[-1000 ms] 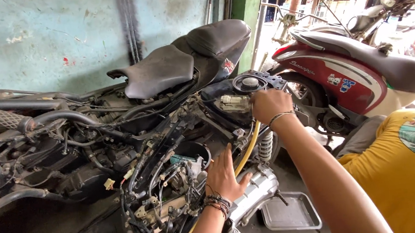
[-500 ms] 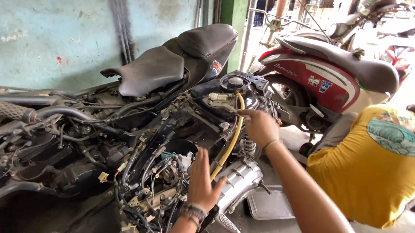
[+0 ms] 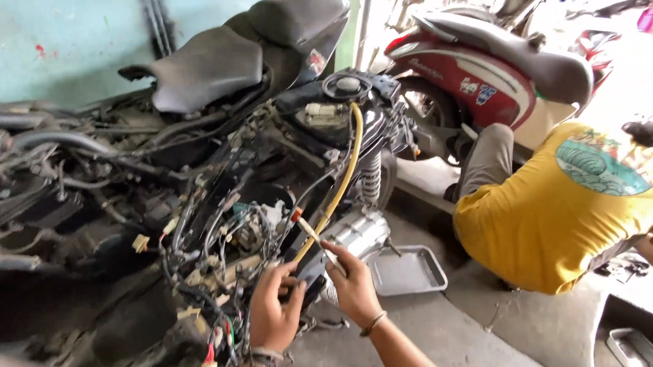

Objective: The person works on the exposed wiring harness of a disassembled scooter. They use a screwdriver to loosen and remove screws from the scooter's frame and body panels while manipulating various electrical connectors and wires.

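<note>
Yellow hose (image 3: 340, 186) lower end gripped by left hand (image 3: 274, 308); right hand (image 3: 355, 281) pinches a screwdriver (image 3: 308, 227)

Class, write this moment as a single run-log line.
left hand: at wiring | right hand: holds yellow hose end | metal tray: on floor | person in yellow shirt: crouched right

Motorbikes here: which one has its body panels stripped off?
The dark motorbike under both hands, left hand and right hand: its wiring and frame lie bare. The red scooter behind keeps its panels.
</note>
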